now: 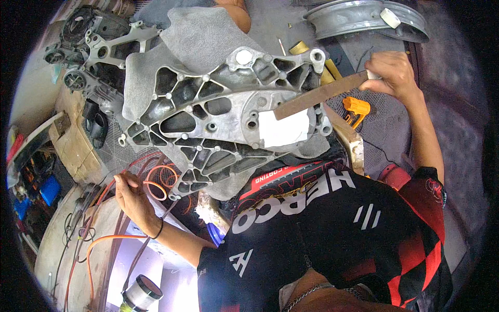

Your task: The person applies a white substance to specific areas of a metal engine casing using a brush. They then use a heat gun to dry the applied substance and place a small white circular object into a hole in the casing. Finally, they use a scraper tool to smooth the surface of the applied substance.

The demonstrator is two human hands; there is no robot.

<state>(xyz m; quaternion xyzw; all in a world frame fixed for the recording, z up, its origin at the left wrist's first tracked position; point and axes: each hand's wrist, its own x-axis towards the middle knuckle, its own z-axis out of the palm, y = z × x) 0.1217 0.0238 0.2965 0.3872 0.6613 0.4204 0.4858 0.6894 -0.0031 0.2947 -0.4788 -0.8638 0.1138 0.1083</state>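
Note:
In the middle lies a large grey metal casting (228,117), a ribbed frame with many openings and bolt holes. It rests on grey cloth (202,36). A white patch (286,130), like paper or tape, covers part of its right side. My right hand (390,75) is closed around the pale handle of a flat, brown, rusty-looking file (322,94), whose far end lies over the white patch. My left hand (132,197) is apart from the casting, below its left end, with fingers curled together; what they hold, if anything, cannot be made out.
A metal wheel rim (343,21) lies at the far right with a roll of tape (390,18) on it. More castings (106,47) stand at the far left. A yellow tool (356,106) sits right of the casting. Orange hoses (114,237) and a lamp (143,292) are at lower left.

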